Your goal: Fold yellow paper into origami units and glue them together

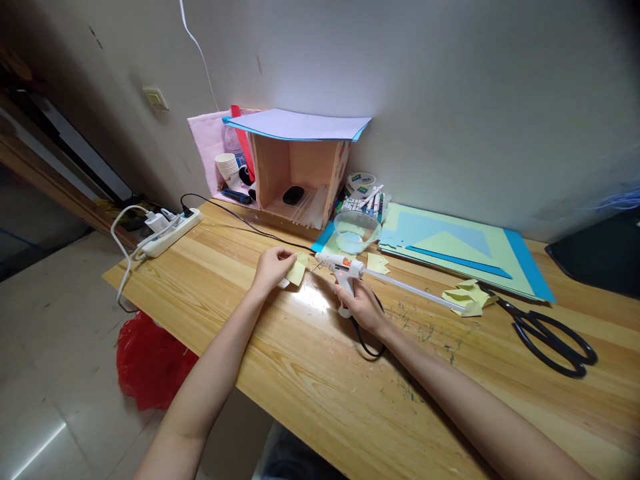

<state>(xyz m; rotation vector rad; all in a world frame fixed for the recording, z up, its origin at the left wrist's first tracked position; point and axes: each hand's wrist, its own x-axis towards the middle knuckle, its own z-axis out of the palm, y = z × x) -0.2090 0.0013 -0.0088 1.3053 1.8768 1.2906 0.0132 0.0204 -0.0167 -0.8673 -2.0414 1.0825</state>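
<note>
My right hand [364, 305] is wrapped round the handle of a white hot glue gun [345, 267], whose nozzle points left. A long clear glue stick [415, 288] sticks out of its back end. My left hand [273, 270] pinches a small piece of pale yellow paper [299, 268] just above the table, close to the nozzle. Whether the nozzle touches the paper I cannot tell. Another yellow paper piece [378, 263] with a zigzag edge lies behind the glue gun, beside a clear plastic bowl [357, 231].
Large black-handled scissors [550, 337] lie at the right near crumpled yellow scraps [469, 298]. Coloured sheets [525, 263] are stacked by the wall. An open box [313, 160] stands at the back. A power strip [170, 232] sits at the left edge, with a black cord [240, 218] running across the wooden table.
</note>
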